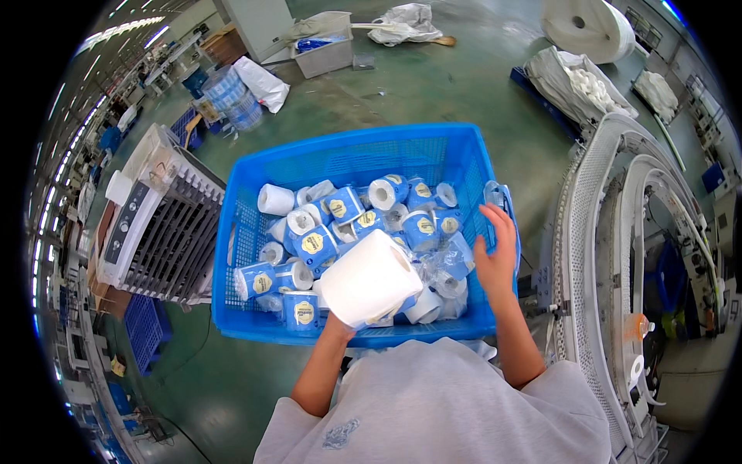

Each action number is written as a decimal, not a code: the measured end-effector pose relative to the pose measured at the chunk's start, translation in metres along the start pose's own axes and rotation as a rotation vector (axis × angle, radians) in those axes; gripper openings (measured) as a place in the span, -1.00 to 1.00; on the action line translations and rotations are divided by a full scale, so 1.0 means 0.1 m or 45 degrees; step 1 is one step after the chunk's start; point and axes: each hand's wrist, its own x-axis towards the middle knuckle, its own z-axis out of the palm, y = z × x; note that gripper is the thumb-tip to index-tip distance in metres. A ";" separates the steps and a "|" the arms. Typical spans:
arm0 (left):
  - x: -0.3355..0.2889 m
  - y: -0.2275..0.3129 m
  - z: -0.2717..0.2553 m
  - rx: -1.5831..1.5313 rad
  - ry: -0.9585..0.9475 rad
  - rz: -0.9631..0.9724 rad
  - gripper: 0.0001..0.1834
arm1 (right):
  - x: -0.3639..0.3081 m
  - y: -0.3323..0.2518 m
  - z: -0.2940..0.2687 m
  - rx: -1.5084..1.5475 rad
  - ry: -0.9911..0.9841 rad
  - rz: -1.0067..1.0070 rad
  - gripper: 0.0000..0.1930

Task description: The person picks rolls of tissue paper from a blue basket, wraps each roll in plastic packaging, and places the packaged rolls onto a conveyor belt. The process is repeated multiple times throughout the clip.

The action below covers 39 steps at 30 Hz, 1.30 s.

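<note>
A white toilet paper roll (369,277) is held up over the near side of a blue plastic basket (355,141). My left hand (340,328) supports this roll from beneath, and the roll hides most of its fingers. My right hand (497,251), fingers apart and holding nothing, is at the basket's right rim. Just beyond its fingertips is a piece of clear plastic (495,195). Inside the basket lie many toilet rolls in blue wrappers (315,244), jumbled with bare white rolls (275,199) and crumpled clear film (447,267).
A slatted air cooler (166,224) stands left of the basket, close to a blue pallet (145,332). To the right curves a white conveyor (576,255). Farther off are a grey bin (323,58), wrapped blue bundles (232,97), a large paper reel (591,29) and a white sack (568,81).
</note>
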 end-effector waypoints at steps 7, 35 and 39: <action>0.19 -0.50 -0.10 1.011 0.040 0.104 -0.51 | -0.25 -0.54 -0.05 0.988 -0.551 0.582 -0.37; -0.05 -0.58 0.53 0.394 -1.046 -0.725 -0.18 | -2.93 3.34 -3.31 -0.585 0.762 2.072 -0.37; -0.09 -0.44 0.35 0.660 -0.768 -0.335 -0.69 | -1.63 2.28 -2.76 -1.861 0.592 1.455 -0.36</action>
